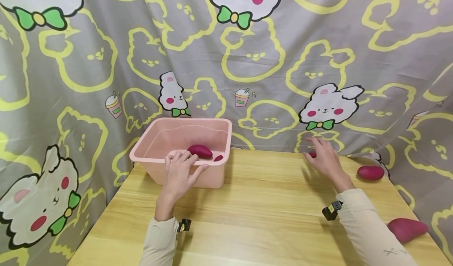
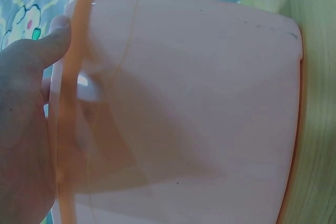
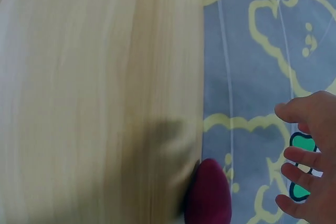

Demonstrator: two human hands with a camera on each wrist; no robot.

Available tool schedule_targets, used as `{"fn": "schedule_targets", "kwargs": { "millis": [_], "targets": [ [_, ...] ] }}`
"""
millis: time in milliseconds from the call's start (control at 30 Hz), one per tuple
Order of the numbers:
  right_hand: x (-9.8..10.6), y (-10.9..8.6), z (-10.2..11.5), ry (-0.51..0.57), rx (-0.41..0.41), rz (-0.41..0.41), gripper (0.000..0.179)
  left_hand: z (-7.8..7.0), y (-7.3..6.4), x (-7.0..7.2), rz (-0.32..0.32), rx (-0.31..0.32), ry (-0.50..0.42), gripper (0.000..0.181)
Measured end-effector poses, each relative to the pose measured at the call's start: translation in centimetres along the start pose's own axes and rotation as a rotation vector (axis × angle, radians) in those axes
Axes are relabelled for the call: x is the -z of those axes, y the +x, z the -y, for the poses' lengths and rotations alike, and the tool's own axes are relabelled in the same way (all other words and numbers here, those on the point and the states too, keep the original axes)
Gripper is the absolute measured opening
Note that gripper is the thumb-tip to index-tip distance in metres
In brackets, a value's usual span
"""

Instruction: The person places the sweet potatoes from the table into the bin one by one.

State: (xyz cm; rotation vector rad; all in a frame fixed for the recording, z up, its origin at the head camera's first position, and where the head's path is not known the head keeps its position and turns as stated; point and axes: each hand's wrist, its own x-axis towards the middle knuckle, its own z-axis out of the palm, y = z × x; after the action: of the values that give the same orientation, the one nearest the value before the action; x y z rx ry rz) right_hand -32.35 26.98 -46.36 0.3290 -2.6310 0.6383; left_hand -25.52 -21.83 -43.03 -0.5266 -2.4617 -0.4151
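Observation:
My left hand (image 1: 179, 174) grips the front rim of a pink plastic bin (image 1: 212, 177), its fingers over the edge and the thumb to the right. Inside the bin lies a purple sweet potato (image 1: 200, 151), with part of another purple piece (image 1: 219, 158) beside it. Near the table's back edge, my right hand (image 1: 325, 158) hovers with fingers spread and nothing held. Below that hand lies a sweet potato (image 3: 209, 195), mostly hidden by the hand in the head view. In the left wrist view the bin's outer wall (image 2: 210, 98) fills most of the picture.
Another sweet potato (image 1: 370, 173) lies at the back right of the wooden table (image 1: 262, 218). A pointed one (image 1: 407, 229) sits nearer, partly behind the right sleeve. A grey patterned curtain (image 1: 262, 120) hangs along the table's back and sides.

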Motion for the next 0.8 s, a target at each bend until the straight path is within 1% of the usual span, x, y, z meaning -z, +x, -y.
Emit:
{"fn": "schedule_targets", "kwargs": {
  "millis": [100, 333, 567, 800],
  "targets": [
    [-0.3, -0.2, -0.7, -0.019, 0.006, 0.007, 0.051, 0.0, 0.0, 0.0, 0.000, 0.004, -0.002, 0.037],
    [-0.5, -0.9, -1.5, -0.048, -0.049, 0.085, 0.051, 0.0, -0.1, 0.0, -0.009, 0.001, 0.002, 0.036],
    [-0.5, -1.1, -2.6, -0.055, -0.063, 0.109, 0.052, 0.1, -0.1, -0.2, -0.018, -0.012, 0.003, 0.037],
    [-0.8, -1.5, -4.0, -0.079, -0.087, 0.121, 0.056, 0.0, 0.0, 0.0, -0.006, -0.005, 0.001, 0.037]
  ]
}}
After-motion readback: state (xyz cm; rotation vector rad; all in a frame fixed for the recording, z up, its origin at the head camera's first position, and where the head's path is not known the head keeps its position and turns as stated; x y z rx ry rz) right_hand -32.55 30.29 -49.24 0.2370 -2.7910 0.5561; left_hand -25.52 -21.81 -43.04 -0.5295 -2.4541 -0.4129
